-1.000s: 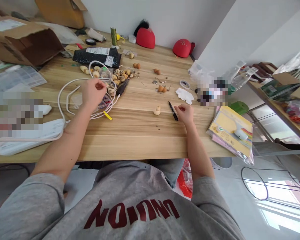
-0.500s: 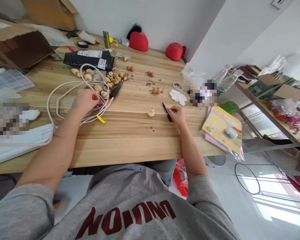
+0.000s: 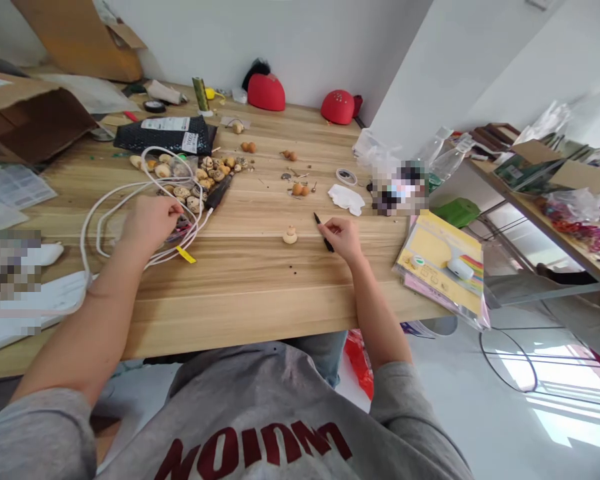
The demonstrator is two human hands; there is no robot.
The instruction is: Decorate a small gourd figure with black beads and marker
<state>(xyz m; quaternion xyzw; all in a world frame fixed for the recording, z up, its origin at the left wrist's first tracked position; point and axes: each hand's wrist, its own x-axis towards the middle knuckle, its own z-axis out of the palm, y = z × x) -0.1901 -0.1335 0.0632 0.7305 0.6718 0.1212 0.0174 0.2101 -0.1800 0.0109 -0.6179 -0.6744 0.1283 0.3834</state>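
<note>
Wooden table [image 3: 240, 293], pale planks, viewed from its near edge, with a white wall beyond. Clock directions taken with 12 o'clock toward the wall.

Left hand [image 3: 150, 223]: left of table centre, half closed, fingers curled downward, fingertips [image 3: 177, 210] among loops of white cable [image 3: 91, 227]. Just under the fingertips, a pinkish item [image 3: 179, 230], too small to identify. Hold on anything there: cannot tell.

Right hand [image 3: 340, 239]: right of centre, thumb and fingers closed around a black pen [image 3: 323, 232], slanted across the hand, its upper end at 11 o'clock.

Small gourd figurine [image 3: 290, 235]: upright at 9 o'clock from the right hand, near but not touching.

Pile of small dried gourds [image 3: 200, 177]: at 1 o'clock from the left hand, beside a black-handled tool [image 3: 219, 192]. Yellow tag [image 3: 185, 255]: at 4 o'clock from the left hand, on the cable's trailing end. Black mailer bag [image 3: 163, 135]: behind the pile. Crumpled white tissue [image 3: 346, 199]: at 12 o'clock from the right hand. Two red domed objects [image 3: 266, 93] [image 3: 338, 107]: against the wall. Cardboard box [image 3: 35, 120]: at the table's far left corner.
</note>
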